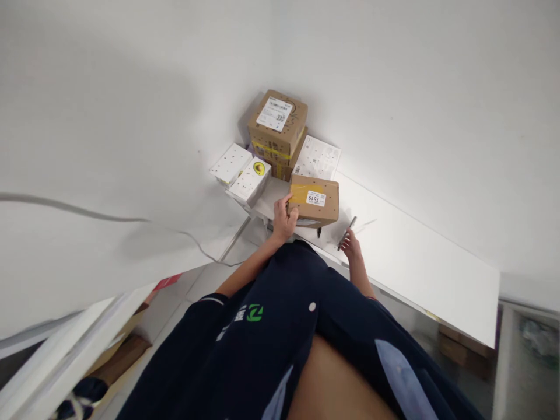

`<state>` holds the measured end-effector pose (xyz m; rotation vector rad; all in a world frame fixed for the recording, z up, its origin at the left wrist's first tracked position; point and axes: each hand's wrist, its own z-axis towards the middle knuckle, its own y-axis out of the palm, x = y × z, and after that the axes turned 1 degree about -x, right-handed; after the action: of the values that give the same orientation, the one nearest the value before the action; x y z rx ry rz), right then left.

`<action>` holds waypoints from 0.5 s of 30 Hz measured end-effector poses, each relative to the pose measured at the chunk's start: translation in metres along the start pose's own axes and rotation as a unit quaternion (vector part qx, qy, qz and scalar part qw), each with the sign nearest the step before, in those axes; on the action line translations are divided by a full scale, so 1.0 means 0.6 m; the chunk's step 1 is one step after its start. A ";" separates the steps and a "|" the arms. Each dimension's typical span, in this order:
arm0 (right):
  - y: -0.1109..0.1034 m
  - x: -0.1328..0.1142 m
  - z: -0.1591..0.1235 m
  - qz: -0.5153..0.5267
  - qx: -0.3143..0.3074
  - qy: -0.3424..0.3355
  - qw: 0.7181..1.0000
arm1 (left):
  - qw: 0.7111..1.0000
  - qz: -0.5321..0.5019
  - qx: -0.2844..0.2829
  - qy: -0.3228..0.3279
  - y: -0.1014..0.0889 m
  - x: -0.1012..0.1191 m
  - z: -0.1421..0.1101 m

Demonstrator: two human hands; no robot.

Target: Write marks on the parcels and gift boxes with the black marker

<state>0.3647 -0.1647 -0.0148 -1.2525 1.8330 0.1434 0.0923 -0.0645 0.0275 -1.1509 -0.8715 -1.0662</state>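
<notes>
My left hand [285, 220] is closed on the left end of a brown cardboard box [330, 201], near the front of a white table. The box has yellow tape and a white label reading 7519 on top, upside down from here. To the right of it, just above the table, my right hand [350, 244] grips a slim dark grey bar-shaped object [353, 221]; its exact kind is too small to tell. A small black thing [319, 232] sticks out below the box's front edge.
Two stacked taped cartons [289, 119] stand in the corner behind the box. Beside them are a white box with an avocado picture [249, 184], another white box [231, 162] and a flat white package [321, 156]. The white table [420, 242] stretches right; a cable [87, 211] hangs at left.
</notes>
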 end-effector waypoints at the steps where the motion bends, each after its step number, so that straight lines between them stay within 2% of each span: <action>1: -0.006 -0.013 -0.004 0.123 -0.038 0.031 0.991 | 1.000 0.003 0.000 0.002 0.000 -0.001 0.000; 2: -0.013 -0.028 -0.010 0.224 -0.068 0.055 0.971 | 1.000 0.006 0.000 0.003 0.000 -0.002 0.001; 4: -0.024 -0.063 -0.029 0.343 -0.121 0.029 0.931 | 1.000 0.008 -0.004 0.007 0.000 -0.004 0.001; 9: -0.036 -0.159 -0.115 0.427 -0.255 -0.108 0.861 | 1.000 0.014 -0.010 0.016 -0.001 -0.007 -0.001; 12: -0.015 -0.199 -0.172 0.413 -0.294 -0.121 0.853 | 1.000 0.020 -0.015 0.011 -0.001 -0.006 -0.002; 15: 0.032 -0.209 -0.219 0.363 -0.353 -0.063 0.860 | 1.000 0.022 -0.015 0.013 -0.001 -0.006 -0.001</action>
<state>0.2832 -0.1382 0.1467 -0.8777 2.1207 1.3868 0.0907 -0.0644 0.0240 -1.1729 -0.8085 -1.0587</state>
